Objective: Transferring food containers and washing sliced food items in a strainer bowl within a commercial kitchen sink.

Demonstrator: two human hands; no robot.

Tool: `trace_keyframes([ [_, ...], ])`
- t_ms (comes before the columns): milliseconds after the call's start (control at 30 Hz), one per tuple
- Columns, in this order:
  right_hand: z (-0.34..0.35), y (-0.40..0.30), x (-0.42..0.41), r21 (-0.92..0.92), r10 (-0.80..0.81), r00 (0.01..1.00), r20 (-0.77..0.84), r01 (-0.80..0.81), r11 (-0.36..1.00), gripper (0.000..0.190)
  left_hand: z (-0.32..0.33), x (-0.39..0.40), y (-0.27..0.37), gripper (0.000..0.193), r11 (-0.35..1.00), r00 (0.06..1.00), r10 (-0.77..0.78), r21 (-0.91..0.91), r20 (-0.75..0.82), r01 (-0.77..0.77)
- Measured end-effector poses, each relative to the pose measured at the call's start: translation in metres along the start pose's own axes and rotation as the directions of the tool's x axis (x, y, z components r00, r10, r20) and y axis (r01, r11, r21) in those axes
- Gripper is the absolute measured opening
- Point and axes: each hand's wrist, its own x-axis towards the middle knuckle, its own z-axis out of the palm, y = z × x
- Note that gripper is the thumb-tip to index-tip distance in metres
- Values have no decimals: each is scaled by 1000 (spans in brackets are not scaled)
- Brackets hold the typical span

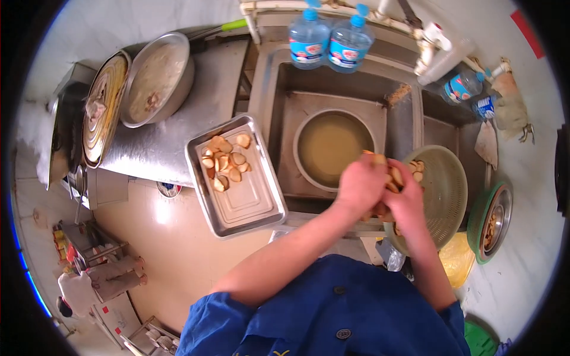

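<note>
My left hand [361, 183] and my right hand [406, 196] are together at the front right of the sink, cupped around a bunch of brown-edged food slices [393, 179]. The pale green plastic colander [447, 204] sits under and beside my right hand, with more slices on its far side. A round basin [335, 144] of cloudy yellowish water stands in the sink, just beyond my left hand. To the left, a rectangular metal tray [249, 200] holds several similar slices. My fingers partly hide the slices I hold.
Two bottles with blue labels [328, 44] stand behind the sink [291, 104]. A large metal bowl [156, 84] of pale liquid is on the steel counter [209, 80]. Stacked basins [492, 222] lean at the right wall. A person [89, 285] is at the far left.
</note>
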Motion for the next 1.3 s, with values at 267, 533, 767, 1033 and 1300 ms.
trace_keyframes([
  [267, 248, -21, 29, -118, -81, 864, 497, 160, 980, 69, -205, -5, -171, 32, 880, 885, -307, -458, -349, 125],
  [533, 377, -12, 55, -344, -154, 829, 537, 382, 858, 80, -294, 3, -215, 30, 810, 778, -473, -551, -413, 200],
  [767, 365, 16, 54, -380, -370, 809, 457, 554, 740, 98, -276, -21, -233, 48, 975, 737, -213, -184, -642, 122],
  [1033, 355, 29, 48, -496, -524, 713, 466, 701, 513, 67, -243, -25, -244, 48, 849, 862, 160, 513, -480, 129],
  [1300, 178, -6, 33, -166, -592, 740, 320, 658, 734, 43, -226, -22, -201, 46, 657, 901, 235, 743, -365, 130],
])
